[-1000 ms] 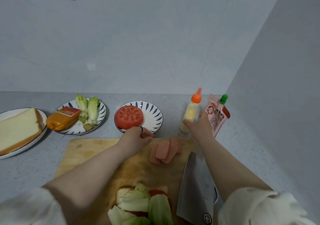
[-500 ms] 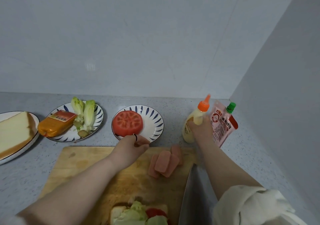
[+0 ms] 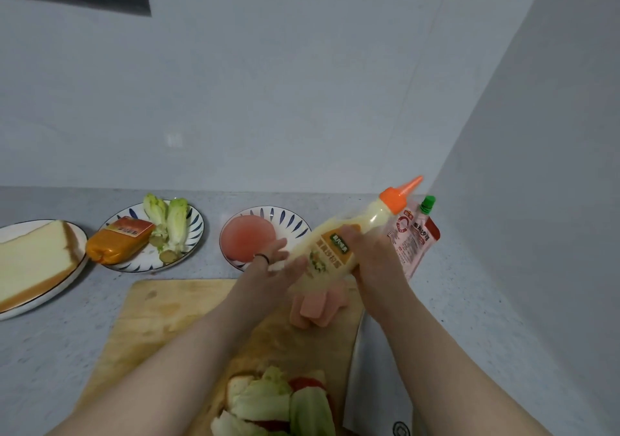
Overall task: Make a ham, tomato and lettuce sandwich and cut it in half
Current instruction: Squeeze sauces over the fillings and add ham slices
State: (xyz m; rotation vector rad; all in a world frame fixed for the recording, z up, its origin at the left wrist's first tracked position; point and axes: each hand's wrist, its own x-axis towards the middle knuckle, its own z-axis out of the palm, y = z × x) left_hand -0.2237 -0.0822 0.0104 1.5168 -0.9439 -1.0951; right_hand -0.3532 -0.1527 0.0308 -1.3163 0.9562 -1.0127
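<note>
Right fingers (image 3: 350, 238) curled round tilted sauce bottle (image 3: 330, 258), left fingers (image 3: 280, 247) straight, apart, at its lower end

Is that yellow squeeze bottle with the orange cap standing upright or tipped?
Tipped. The pale yellow plastic squeeze bottle leans with its orange nozzle up and to the right, held in the right hand.

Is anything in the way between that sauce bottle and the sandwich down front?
Nothing visible does. The right hand holds the sauce bottle above the ham slices, which lie flat on the cutting board; the sandwich sits nearer, uncovered.
</note>
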